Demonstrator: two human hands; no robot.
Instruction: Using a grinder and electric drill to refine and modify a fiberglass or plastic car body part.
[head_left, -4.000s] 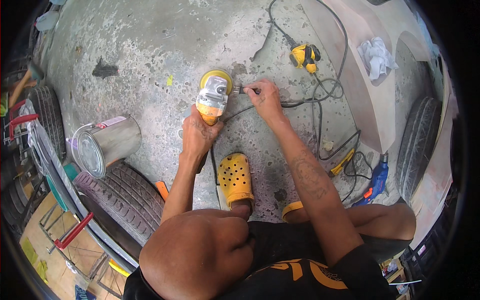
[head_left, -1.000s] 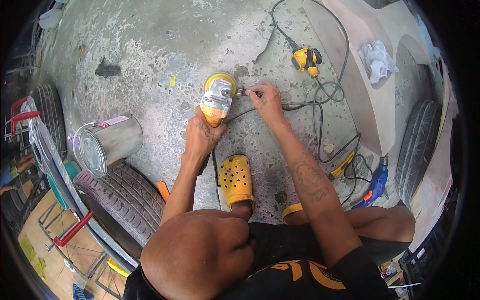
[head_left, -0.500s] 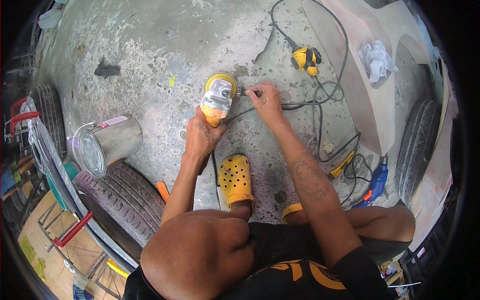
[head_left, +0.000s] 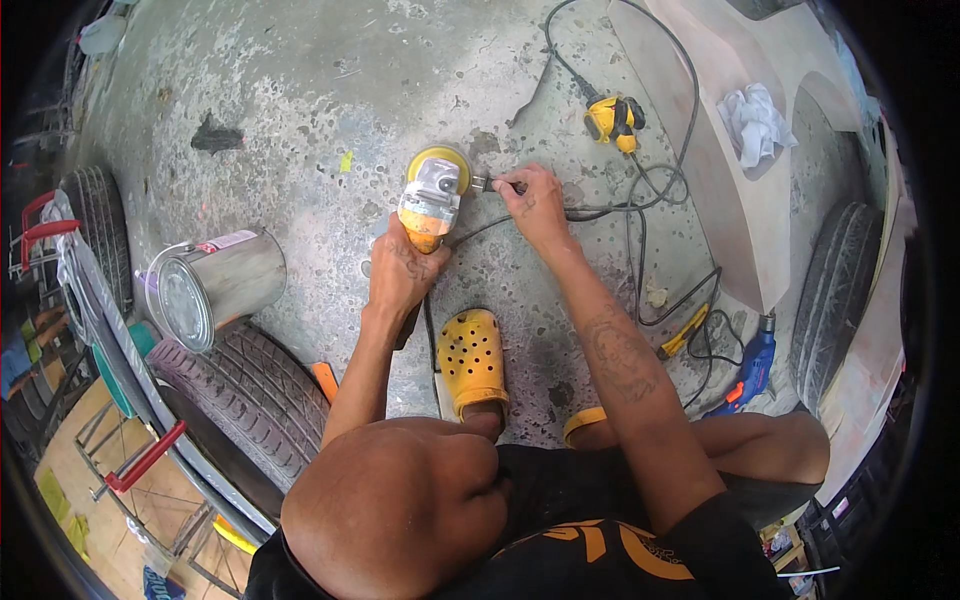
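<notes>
My left hand (head_left: 404, 266) is wrapped round the orange rear body of an angle grinder (head_left: 432, 200), which has a silver head and a round yellow pad (head_left: 438, 158) at its far end. Just right of the pad, my right hand (head_left: 538, 205) pinches a small black piece with a pale metal end (head_left: 484, 184). That end points left at the pad's edge; whether they touch, I cannot tell. A black cable (head_left: 480, 231) runs between the grinder and my right hand. Below the grinder is my yellow clog (head_left: 470, 357).
A metal paint can (head_left: 235, 275) lies tilted against a tyre (head_left: 255, 390) at left. Rightward are a yellow-black sander (head_left: 614, 120), looped cable (head_left: 690, 120), a blue drill (head_left: 753, 368) and a yellow-handled tool (head_left: 685, 331). A crumpled white cloth (head_left: 755, 122) rests on a pale panel (head_left: 690, 170).
The grinder in my left hand has shifted very slightly left. My right hand keeps its pinch on the small black piece, almost still.
</notes>
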